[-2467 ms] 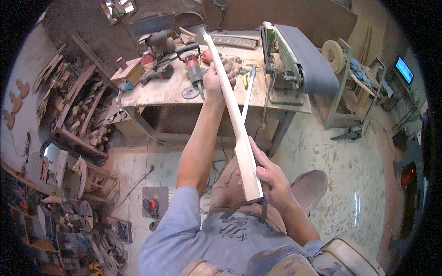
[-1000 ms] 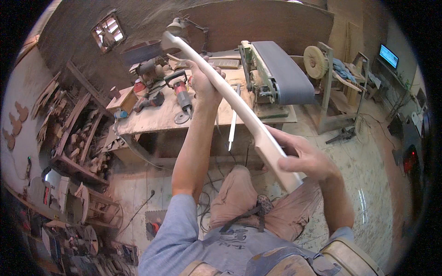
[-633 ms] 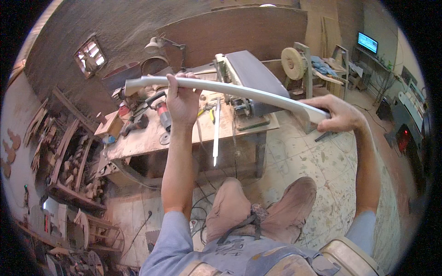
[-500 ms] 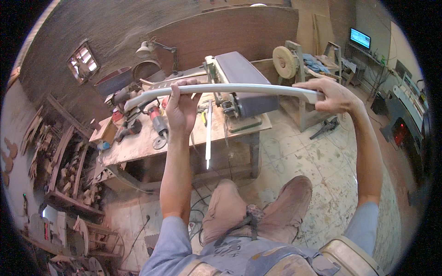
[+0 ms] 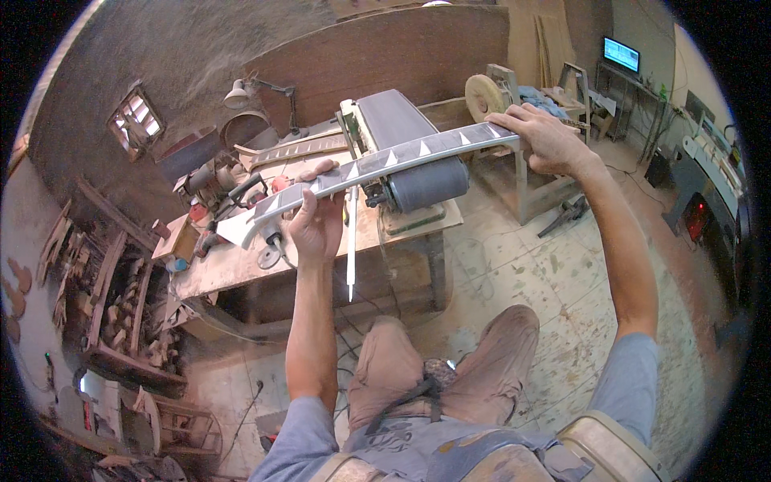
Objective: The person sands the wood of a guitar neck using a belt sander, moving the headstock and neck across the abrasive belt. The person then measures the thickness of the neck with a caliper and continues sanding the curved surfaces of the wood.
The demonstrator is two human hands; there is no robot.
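A guitar neck (image 5: 405, 155) with a dark fretboard and pale triangular inlays is held up across my front, its headstock end lower at the left. My left hand (image 5: 317, 225) is closed around it near the pale headstock (image 5: 237, 229), thumb on the near edge and fingers on the far side. At the other end, my right hand (image 5: 550, 143) grips the heel. Just behind and below the neck stands a belt sander (image 5: 397, 112) with a grey belt, apart from it as far as I can see.
The wooden workbench (image 5: 217, 269) carries another guitar neck (image 5: 301, 151), an angle grinder (image 5: 269, 253) and a lamp (image 5: 237, 95). A white bar (image 5: 351, 257) juts over its front edge. A round buffing wheel (image 5: 486, 98) stands behind at right. Wood scraps fill a rack (image 5: 120, 297) at left.
The neck has rolled so its fretboard face now shows instead of its edge. Its right end has risen and its left end has dropped; both hands still hold it.
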